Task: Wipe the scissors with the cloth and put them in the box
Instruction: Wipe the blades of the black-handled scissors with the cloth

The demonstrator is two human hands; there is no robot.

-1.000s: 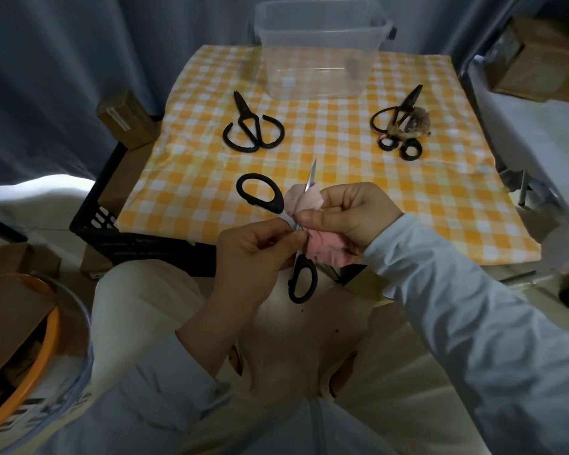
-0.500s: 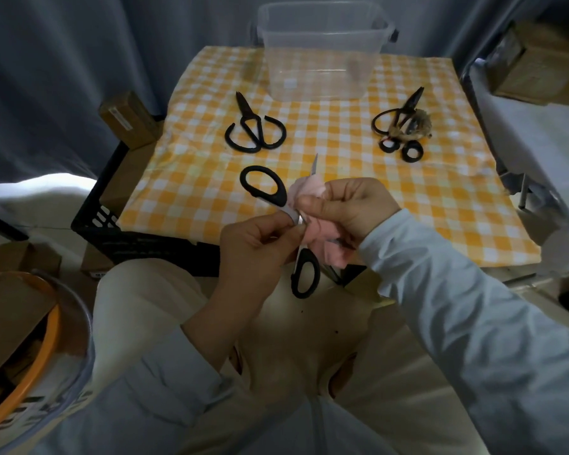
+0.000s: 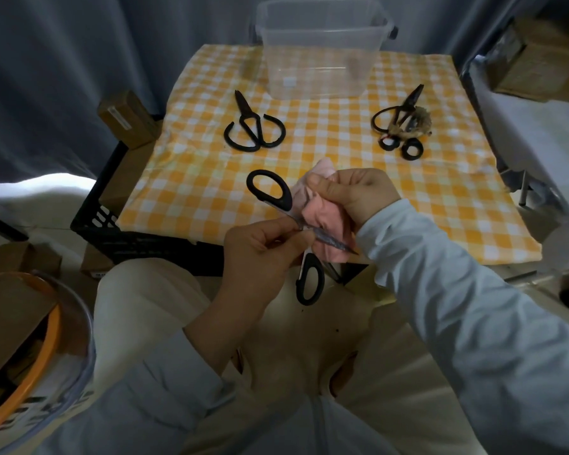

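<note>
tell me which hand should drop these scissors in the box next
Left. The left hand pinches the scissors at the pivot; the right hand is full of cloth. The box sits straight ahead.

Table with yellow-checked tablecloth. Clear plastic box stood at far edge, centre. Black loop-handled scissors lay near-left of it; further black scissors lay near-right, touching a brownish bundle.
</note>
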